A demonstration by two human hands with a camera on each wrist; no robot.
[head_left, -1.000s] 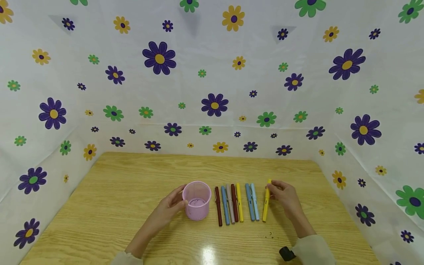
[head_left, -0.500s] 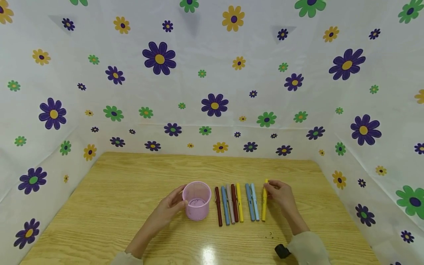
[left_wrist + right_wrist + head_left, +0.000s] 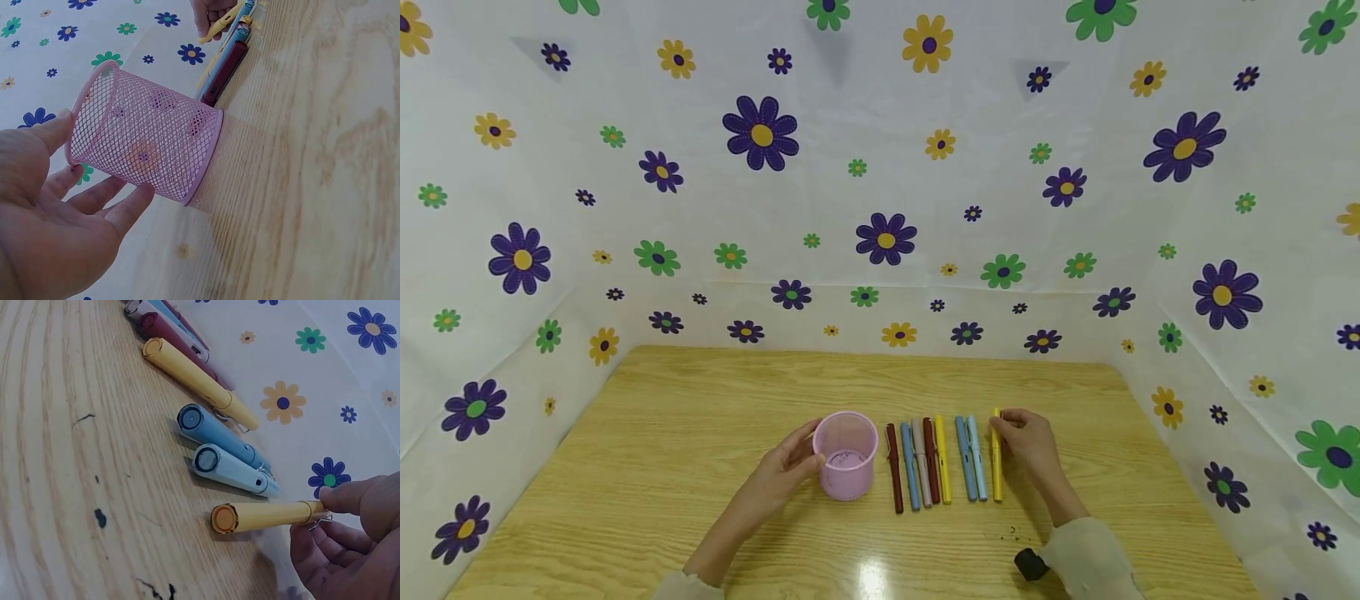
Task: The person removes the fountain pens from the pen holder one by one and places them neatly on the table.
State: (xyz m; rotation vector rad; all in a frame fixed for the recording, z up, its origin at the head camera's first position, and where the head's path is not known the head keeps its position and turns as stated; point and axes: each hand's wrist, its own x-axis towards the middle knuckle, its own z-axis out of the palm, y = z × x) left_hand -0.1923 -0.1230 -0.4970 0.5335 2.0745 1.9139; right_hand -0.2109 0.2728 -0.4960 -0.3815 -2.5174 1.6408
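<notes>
A pink mesh pen cup stands upright on the table. My left hand holds it from the left, thumb at the rim and fingers against the mesh side, as the left wrist view shows. A yellow pen lies at the right end of the row, and my right hand pinches its far, clip end between thumb and fingers. Just left of it lie a light blue pen and a blue pen, side by side.
Between the cup and the blue pair lies a group of pens: a dark red pen on its left, another yellow pen on its right. Dark specks dot the wooden table. Flowered white cloth walls the back and sides.
My right hand has shifted the yellow pen left, closer to the two blue pens, and the pen now lies straighter. The left hand and the cup have stayed in place.
</notes>
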